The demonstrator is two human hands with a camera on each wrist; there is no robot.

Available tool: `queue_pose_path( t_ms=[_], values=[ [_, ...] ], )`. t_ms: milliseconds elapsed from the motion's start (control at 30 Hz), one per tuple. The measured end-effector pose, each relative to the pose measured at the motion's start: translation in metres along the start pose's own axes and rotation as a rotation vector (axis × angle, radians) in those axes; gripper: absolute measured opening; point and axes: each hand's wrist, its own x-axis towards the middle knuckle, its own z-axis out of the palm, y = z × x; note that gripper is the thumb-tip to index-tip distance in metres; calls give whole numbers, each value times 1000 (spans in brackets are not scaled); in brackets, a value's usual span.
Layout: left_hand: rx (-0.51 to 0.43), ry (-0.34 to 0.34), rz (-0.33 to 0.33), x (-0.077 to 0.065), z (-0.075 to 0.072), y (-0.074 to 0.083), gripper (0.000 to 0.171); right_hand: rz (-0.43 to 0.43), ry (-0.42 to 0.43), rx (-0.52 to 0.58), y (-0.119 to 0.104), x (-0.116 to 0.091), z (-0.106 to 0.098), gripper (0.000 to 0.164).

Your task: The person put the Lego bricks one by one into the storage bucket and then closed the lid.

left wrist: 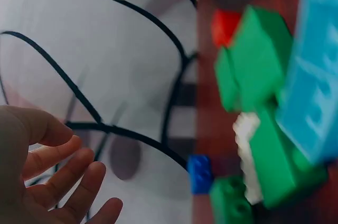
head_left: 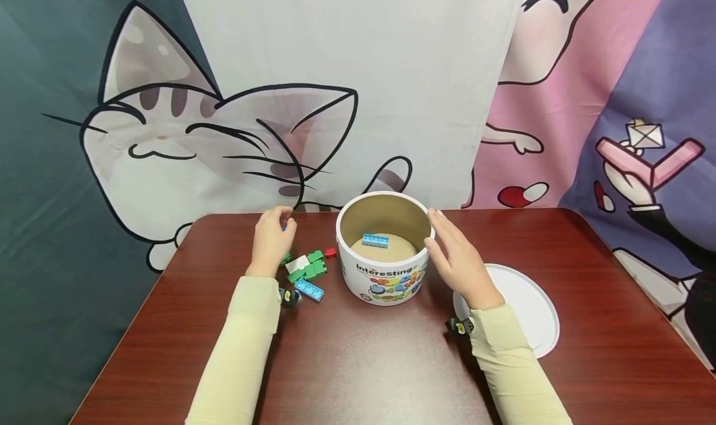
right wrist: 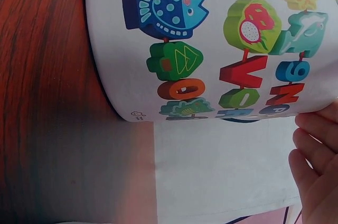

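Note:
A white tub (head_left: 383, 282) with a printed side stands upright on the table. One light blue toy brick (head_left: 375, 241) lies on its floor. My right hand (head_left: 455, 260) touches the tub's right side near the rim with its fingers straight. Left of the tub, my left hand (head_left: 271, 242) hovers beside a small pile, its fingers loosely bent and holding nothing in the left wrist view. That pile has green bricks (head_left: 315, 268), a white brick (head_left: 297, 265), a red brick (head_left: 330, 253) and another light blue brick (head_left: 309, 289). A dark blue brick (left wrist: 200, 174) sits near the far edge.
A round white lid (head_left: 531, 313) lies flat on the table, partly beneath my right forearm. The brown tabletop (head_left: 375, 363) ends just behind the tub, where a printed cloth (head_left: 425, 89) hangs.

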Motion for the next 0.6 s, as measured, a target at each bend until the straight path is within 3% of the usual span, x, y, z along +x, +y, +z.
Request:
queue_pose_path(
  t_ms=[400, 600],
  values=[
    [177, -214, -112, 24, 17, -48, 43, -16, 10, -5, -1, 1, 0, 56],
    [214, -275, -132, 32, 18, -56, 43, -10, 7, -6, 0, 0, -1, 56]
  ],
)
